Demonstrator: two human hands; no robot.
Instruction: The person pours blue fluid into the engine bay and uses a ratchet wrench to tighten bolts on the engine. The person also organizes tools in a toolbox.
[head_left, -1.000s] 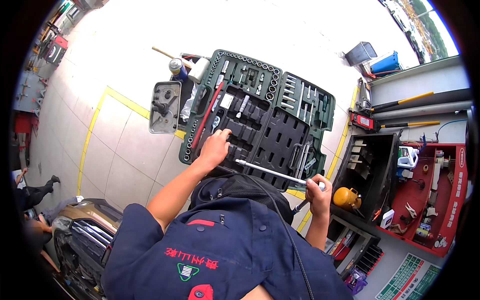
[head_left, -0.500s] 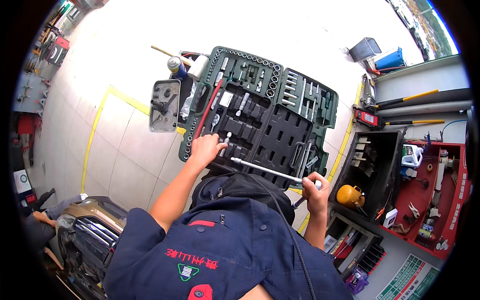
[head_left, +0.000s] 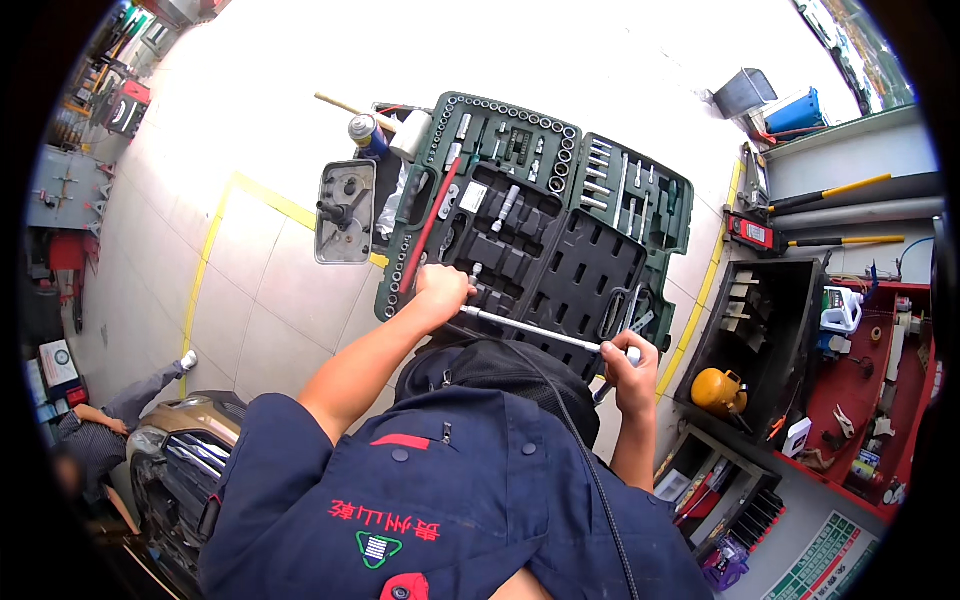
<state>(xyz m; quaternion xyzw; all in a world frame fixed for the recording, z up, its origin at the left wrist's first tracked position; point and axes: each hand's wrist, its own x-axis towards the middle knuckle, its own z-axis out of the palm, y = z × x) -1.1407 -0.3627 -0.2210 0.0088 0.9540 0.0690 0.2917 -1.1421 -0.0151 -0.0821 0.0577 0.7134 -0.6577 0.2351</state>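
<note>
An open dark green socket set case (head_left: 563,130) with rows of sockets, extensions and a red bar lies in front of me. My left hand (head_left: 440,294) is curled at its black inner tray, around a short chrome fitting (head_left: 476,271) whose top shows above my fingers. My right hand (head_left: 630,370) grips a long chrome bar (head_left: 525,328), which reaches left almost to my left hand, plus a second tool whose chrome and dark shaft points down beneath my fist. A metal tray (head_left: 340,240) with parts, a spray can (head_left: 366,138) and a mallet handle (head_left: 340,105) sit left of the case.
A black bin (head_left: 745,300) with a yellow canister, a red tool tray (head_left: 838,410) and a red jack (head_left: 752,233) stand at right. At lower left a co-worker (head_left: 105,450) is low beside a car front (head_left: 195,445). A black bag (head_left: 480,370) and cable are at my waist.
My left hand has shifted right and closed round the chrome fitting, which now shows above its fingers. The co-worker's leg and shoe have moved up and right.
</note>
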